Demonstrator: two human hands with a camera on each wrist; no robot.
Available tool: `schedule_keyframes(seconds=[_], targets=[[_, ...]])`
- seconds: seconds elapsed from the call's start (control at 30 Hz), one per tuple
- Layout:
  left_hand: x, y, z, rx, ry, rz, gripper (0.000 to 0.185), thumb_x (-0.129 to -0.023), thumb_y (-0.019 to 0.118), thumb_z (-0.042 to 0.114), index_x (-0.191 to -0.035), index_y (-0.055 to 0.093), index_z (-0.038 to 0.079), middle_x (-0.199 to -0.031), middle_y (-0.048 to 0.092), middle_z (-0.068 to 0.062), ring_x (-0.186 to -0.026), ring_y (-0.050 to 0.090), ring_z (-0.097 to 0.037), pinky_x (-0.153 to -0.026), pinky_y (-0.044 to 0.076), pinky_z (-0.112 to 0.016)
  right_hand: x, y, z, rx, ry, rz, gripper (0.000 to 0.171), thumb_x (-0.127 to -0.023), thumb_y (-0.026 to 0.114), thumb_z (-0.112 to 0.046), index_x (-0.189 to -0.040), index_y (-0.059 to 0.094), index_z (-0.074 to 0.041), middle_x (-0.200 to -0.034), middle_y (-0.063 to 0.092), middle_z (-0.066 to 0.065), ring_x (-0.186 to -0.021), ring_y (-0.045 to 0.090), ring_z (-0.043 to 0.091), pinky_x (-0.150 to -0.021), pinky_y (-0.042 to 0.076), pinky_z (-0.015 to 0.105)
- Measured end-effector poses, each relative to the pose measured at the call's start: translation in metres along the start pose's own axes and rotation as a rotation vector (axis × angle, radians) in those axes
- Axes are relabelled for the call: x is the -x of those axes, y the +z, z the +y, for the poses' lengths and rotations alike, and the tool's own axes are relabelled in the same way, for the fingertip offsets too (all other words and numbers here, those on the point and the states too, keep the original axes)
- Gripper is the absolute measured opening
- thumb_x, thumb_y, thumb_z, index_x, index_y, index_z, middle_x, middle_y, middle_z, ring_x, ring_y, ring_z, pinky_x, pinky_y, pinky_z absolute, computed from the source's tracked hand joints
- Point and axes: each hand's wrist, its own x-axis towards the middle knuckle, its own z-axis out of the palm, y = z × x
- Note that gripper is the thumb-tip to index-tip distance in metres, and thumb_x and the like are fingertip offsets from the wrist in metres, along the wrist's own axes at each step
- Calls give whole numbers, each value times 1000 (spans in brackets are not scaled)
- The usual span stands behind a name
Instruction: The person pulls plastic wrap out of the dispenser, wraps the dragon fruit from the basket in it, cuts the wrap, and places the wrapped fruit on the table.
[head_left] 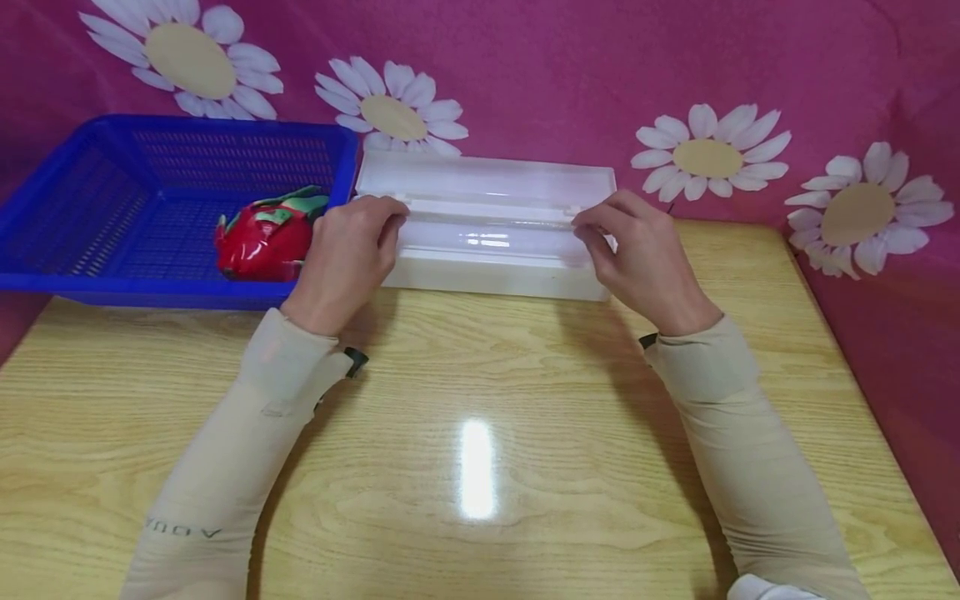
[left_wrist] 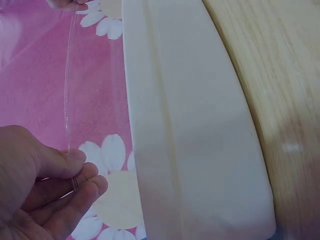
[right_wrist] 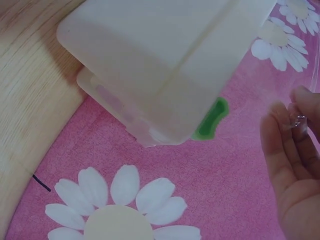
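At twelve o'clock on a wooden table (head_left: 480, 400) lies a long white dispenser (head_left: 491, 250) with its lid folded back, set lengthwise from nine to three. Both hands are at its top edge, one at each end. The left hand (head_left: 348, 250) sits at the nine o'clock end, and the left wrist view shows its thumb and fingers (left_wrist: 75, 172) pinching the edge of a thin clear film (left_wrist: 67, 90), which runs taut away from the fingers alongside the dispenser. The right hand (head_left: 637, 250) sits at the three o'clock end; in the right wrist view its fingertips (right_wrist: 295, 120) are drawn together on a glinting bit of the same film, so it appears to pinch it too, though the film is hard to make out there. That view also shows a small green part (right_wrist: 211, 122) on the end of the dispenser. Pale beige sleeves cover both forearms.

Just beside the dispenser, at ten o'clock, stands a blue basket (head_left: 90, 208), its corner touching or nearly touching the box. Inside it, against the near right wall, lies a red dragon fruit (head_left: 258, 242) with green tips, just beyond the left hand. A pink cloth (head_left: 562, 75) with white daisies hangs behind the table and wraps around its far and right edges.
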Motion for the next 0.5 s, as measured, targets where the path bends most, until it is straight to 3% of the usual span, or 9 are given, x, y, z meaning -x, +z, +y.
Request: schedule_keyframes(seconds=[0.33, 0.5], targets=[[1, -6, 4, 22, 6, 35, 23, -100, 65, 10, -118, 75, 0, -120, 76, -20, -110, 74, -36, -103, 58, -48, 0, -5, -3, 8, -17, 45, 10, -94, 69, 0, -99, 77, 4, -93, 70, 21, -77, 64, 33, -69, 49, 37], [2, -11, 7, 36, 3, 49, 23, -101, 65, 10, -120, 75, 1, -121, 76, -19, -112, 74, -36, -104, 58, -48, -1, -8, -3, 13, -27, 62, 10, -95, 69, -1, -100, 77, 3, -93, 70, 20, -76, 62, 32, -67, 44, 31]])
